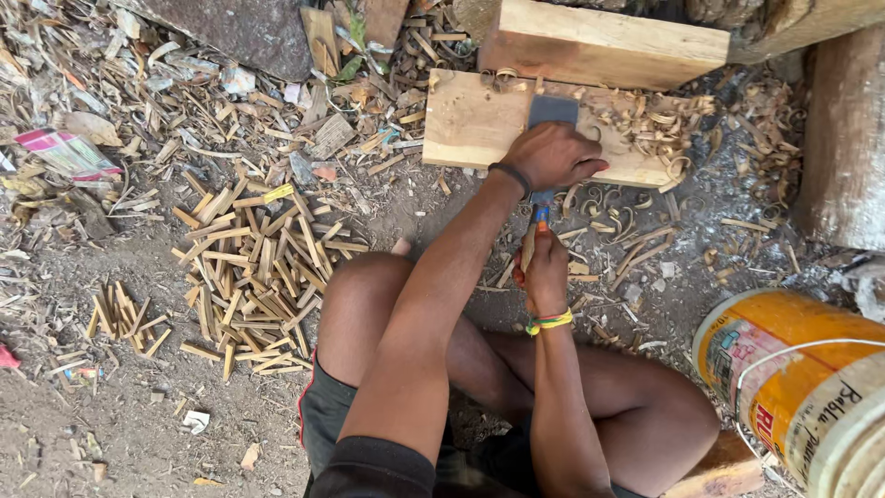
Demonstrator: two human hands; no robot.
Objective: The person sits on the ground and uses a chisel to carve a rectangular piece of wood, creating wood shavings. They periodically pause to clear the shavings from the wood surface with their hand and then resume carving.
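1. The person is sitting low on the dirt ground [138, 433], knees up, looking straight down at both hands.
2. The left hand [551, 155] is pressing down, fingers curled, on top of a flat grey blade [553, 111] that's lying on a pale wooden board [470, 124]. There's a dark band around that wrist.
3. The right hand [544, 272] is sitting just below the left one, closed around a thin wood strip [527, 249] standing roughly upright, right by the blade's blue and orange handle [541, 214]. Can't tell if it's gripping the handle too. A yellow-green band is wrapping that wrist.
4. The board is lying at the top middle of the ground, its far edge running up against a thicker timber beam [599, 41].
5. Curly wood shavings [654, 120] are piling up on the board's right end and spilling onto the dirt.
6. A big heap of cut sticks [258, 277] is sitting left of the person's knee, with a smaller bunch [124, 318] further left.
7. An orange bucket [784, 369] is sitting at the bottom right corner, near the right leg.
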